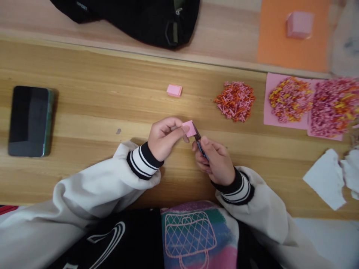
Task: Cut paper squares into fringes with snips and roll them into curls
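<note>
Head view: left hand (167,139) pinching pink paper (191,127), right hand (215,158) gripping scissors (199,142), angled inward.

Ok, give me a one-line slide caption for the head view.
Left hand holding pink paper at the scissors in the right hand, a pile of pink and orange bits beyond.

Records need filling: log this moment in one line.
left hand: pink paper; right hand: scissors at paper's edge; table: pink-orange pile
</note>
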{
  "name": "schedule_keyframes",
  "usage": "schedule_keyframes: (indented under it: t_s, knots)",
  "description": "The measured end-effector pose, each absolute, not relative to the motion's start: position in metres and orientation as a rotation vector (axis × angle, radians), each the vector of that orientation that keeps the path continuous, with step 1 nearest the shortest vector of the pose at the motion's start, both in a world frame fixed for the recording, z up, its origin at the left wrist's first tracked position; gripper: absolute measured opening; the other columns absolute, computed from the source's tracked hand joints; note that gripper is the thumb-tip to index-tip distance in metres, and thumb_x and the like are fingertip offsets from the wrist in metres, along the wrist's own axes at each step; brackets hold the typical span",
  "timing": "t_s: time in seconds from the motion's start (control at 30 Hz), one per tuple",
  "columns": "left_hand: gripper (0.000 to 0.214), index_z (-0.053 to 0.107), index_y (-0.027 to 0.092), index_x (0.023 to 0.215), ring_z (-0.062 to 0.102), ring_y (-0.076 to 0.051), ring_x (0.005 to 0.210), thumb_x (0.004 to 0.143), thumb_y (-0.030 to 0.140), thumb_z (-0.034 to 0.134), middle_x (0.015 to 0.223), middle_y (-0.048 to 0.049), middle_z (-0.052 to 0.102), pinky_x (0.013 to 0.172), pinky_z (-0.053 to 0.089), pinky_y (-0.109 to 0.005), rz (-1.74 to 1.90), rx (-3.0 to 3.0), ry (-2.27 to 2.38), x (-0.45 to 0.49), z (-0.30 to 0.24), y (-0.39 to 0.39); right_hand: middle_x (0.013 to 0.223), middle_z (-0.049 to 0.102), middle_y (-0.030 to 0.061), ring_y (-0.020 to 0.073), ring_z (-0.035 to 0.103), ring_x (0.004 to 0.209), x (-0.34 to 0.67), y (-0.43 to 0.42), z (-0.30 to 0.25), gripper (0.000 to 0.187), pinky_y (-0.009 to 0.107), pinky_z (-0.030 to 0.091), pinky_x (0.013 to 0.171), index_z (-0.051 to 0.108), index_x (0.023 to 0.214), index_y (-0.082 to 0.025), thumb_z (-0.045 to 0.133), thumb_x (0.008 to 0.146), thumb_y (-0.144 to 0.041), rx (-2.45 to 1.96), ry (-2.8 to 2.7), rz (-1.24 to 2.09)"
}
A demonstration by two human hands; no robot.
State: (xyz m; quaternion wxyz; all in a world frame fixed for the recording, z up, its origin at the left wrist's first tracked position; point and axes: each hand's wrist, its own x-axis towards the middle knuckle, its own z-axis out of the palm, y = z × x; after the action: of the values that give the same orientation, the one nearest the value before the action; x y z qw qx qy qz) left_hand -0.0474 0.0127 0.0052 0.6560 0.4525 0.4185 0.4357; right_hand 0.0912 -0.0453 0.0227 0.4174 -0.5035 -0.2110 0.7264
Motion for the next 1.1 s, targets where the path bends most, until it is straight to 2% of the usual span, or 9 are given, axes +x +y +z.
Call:
schedule_keyframes:
  t_s: [0.27, 0.63, 1.1]
  knots:
    - [0.024, 0.060, 0.015, 0.058, 0.053, -0.009, 0.046, 0.075, 0.029, 0.070, 0.052, -0.0009, 0.066, 0.049, 0.037, -0.024, 0.993, 0.990, 0.976, -0.0478, 0.0051, 0.0136, 0.043, 0.030, -0.0116, 0.0006, 0.016, 0.032, 0.0925, -0.0447, 0.0226, 0.048, 0.015, 0.010, 0.029, 0.055, 0.071, -0.016, 0.064, 0.072, -0.063, -1.241, -0.519, 1.857]
    - [0.024, 0.059, 0.014, 0.058, 0.057, -0.009, 0.047, 0.072, 0.028, 0.072, 0.052, -0.0004, 0.065, 0.051, 0.044, -0.022, 1.009, 0.988, 0.946, -0.0464, 0.0062, 0.0138, 0.043, 0.030, -0.0119, 0.0006, 0.016, 0.032, 0.0926, -0.0443, 0.0232, 0.048, 0.015, 0.010, 0.029, 0.053, 0.070, -0.017, 0.064, 0.072, -0.063, -1.248, -0.527, 1.859]
    - [0.021, 0.061, 0.014, 0.059, 0.057, -0.008, 0.047, 0.073, 0.027, 0.072, 0.052, 0.0000, 0.066, 0.051, 0.043, -0.021, 1.008, 1.000, 0.941, -0.0470, 0.0050, 0.0137, 0.042, 0.029, -0.0119, 0.0006, 0.015, 0.033, 0.0921, -0.0449, 0.0238, 0.048, 0.015, 0.010, 0.029, 0.054, 0.069, -0.016, 0.064, 0.071, -0.063, -1.266, -0.531, 1.844]
